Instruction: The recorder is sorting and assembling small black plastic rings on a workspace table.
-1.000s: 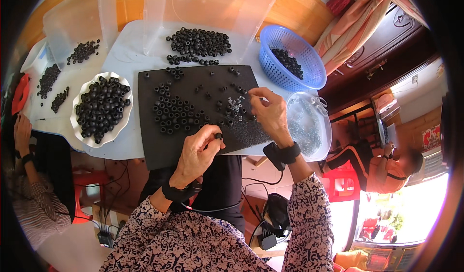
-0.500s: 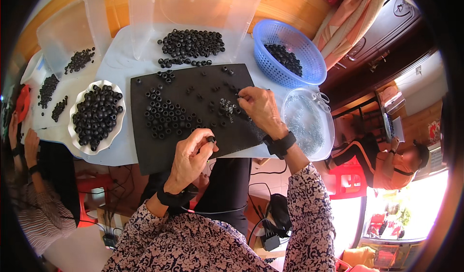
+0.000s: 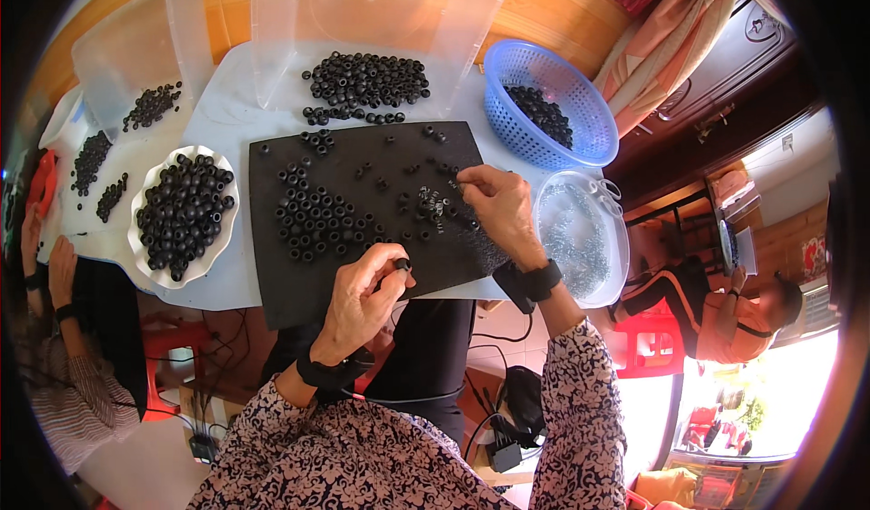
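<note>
My left hand [image 3: 362, 294], close to the near edge of a black mat [image 3: 362, 165], pinches a small black bead [image 3: 402, 263] between thumb and forefinger. Over the mat's right part, my right hand [image 3: 501, 204] has its fingertips pressed together; whatever is between them is too small to make out. Beside those fingertips lies a little cluster of clear pieces [image 3: 433, 204]. Black beads [image 3: 313, 220] with holes, many facing up, crowd the mat's left half, and others are scattered toward its right.
A white scalloped dish [image 3: 142, 258] heaped with black beads stands left of the mat. On the right are a blue basket [image 3: 507, 58] with beads and a clear tray [image 3: 619, 265] of glassy bits. Behind, a clear bin [image 3: 272, 38] holds more beads. Other people sit left and far right.
The whole view has shifted slightly. Both hands keep nearly the same pose, the left one still pinching its bead and the right one still over the mat's right side.
</note>
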Tool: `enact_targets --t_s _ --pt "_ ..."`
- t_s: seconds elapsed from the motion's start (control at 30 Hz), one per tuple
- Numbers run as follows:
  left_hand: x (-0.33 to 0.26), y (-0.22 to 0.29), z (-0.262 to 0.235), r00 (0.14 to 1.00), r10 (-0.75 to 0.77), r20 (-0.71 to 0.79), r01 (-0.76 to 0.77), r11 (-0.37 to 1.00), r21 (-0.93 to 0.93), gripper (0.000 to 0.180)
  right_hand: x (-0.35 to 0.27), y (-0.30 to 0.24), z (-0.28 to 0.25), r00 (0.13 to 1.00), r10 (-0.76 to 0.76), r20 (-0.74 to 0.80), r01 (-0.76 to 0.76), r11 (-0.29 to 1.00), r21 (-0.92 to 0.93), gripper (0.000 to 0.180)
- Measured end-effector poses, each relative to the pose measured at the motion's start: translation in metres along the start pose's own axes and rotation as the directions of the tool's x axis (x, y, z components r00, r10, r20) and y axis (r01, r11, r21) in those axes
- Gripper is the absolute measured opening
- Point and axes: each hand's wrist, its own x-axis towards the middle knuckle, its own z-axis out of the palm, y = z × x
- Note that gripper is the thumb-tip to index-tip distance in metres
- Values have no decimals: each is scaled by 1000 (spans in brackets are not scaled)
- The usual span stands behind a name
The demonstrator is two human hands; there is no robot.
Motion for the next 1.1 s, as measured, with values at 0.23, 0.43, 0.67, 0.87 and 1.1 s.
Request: enact_targets --t_s 0.23,0.43,0.67,0.87,1.1 --pt "2 3 -1 999 -28 -33 28 999 -16 15 -38 -27 11 979 75 191 -144 915 377 18" --pt "5 -4 2 997 -3 -82 -9 989 -147 14 -73 -43 37 950 12 312 -228 709 667 16" --pt "4 1 -1 997 -24 -70 15 992 -121 13 -82 -40 49 977 19 211 -164 699 696 15" --pt "5 2 -1 998 18 -55 -22 997 -79 15 -85 -30 55 988 -23 152 -99 661 744 16" --pt "8 0 0 999 -19 -38 17 998 -53 16 -81 -20 52 983 -79 168 -83 622 779 15"
